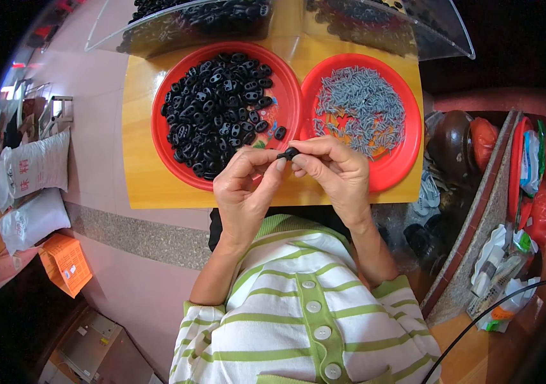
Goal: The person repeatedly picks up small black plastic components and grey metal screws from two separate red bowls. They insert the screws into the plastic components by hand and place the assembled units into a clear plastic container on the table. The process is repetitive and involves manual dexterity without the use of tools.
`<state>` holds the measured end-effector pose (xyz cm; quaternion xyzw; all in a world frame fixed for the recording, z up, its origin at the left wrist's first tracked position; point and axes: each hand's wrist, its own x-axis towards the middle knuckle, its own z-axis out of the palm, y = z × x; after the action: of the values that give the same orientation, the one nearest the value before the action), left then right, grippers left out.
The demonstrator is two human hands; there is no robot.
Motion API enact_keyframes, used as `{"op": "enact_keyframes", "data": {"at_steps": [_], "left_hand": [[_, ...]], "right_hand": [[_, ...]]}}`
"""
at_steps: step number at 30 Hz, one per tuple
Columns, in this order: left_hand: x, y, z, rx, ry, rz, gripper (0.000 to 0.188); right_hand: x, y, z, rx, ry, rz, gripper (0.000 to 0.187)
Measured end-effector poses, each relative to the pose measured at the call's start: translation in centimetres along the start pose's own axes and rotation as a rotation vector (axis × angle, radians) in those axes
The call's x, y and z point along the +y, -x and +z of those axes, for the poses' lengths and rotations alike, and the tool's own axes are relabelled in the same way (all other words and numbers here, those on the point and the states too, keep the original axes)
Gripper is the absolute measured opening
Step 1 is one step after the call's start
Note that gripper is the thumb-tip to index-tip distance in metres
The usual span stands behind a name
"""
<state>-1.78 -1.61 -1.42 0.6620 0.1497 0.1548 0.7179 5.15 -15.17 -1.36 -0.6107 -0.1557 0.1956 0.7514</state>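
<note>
Yellow is the tabletop (138, 147), and it lies under the larger red tray (286, 80). At the far side of this tray, and also to the far right of it, stand the clear bins (442, 35) with dark contents. Just beside the larger red tray, on its right, is the smaller red tray (407, 157). By the near right edge of the larger red tray, the left hand (247, 182) and the right hand (337, 176) meet. The fingers of both are closed to a narrow pinch, and together they hold a small black piece (291, 153) in the air. The loose black pieces (206, 96) fill most of the larger red tray; the grey screws (350, 89) lie to its right.

I judge the small black piece to be light, stiff, a little slippery because it looks smooth, and not fragile. It is best taken by its outer sides, between thumb and forefinger.

Counted: one tabletop, two clear bins, two red trays, two hands, one held piece. The loose black pieces and the grey screws are many and overlapping, so I cannot count them exactly.
</note>
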Motion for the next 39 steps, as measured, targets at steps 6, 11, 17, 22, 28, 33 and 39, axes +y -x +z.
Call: {"op": "enact_keyframes", "data": {"at_steps": [6, 11, 17, 22, 28, 33, 39], "left_hand": [[1.3, -0.1, 0.2, -0.004, 0.247, -0.232, 0.01], [0.4, -0.3, 0.1, -0.02, 0.328, -0.247, 0.011], [0.0, -0.3, 0.2, -0.018, 0.313, -0.232, 0.011], [0.9, -0.5, 0.3, -0.027, 0.446, -0.26, 0.01], [0.1, -0.4, 0.0, 0.05, 0.567, -0.339, 0.008], [0.2, 0.1, 0.9, 0.055, 0.656, -0.35, 0.008], [0.0, 0.2, 0.9, 0.088, 0.552, -0.292, 0.016]], "right_hand": [[-0.5, -0.2, 0.1, 0.016, -0.077, 0.043, 0.018], [-0.7, 0.0, 0.6, 0.01, -0.027, -0.011, 0.015], [0.4, -0.3, 0.8, 0.025, -0.117, 0.041, 0.014], [-0.9, -0.6, 0.5, -0.007, 0.278, -0.168, 0.021], [-2.3, -0.4, 1.0, -0.008, 0.485, -0.251, 0.029], [-1.5, -0.4, 1.1, 0.053, 0.613, -0.391, 0.033], [-1.7, -0.4, 0.5, -0.004, 0.521, -0.349, 0.032]]}}
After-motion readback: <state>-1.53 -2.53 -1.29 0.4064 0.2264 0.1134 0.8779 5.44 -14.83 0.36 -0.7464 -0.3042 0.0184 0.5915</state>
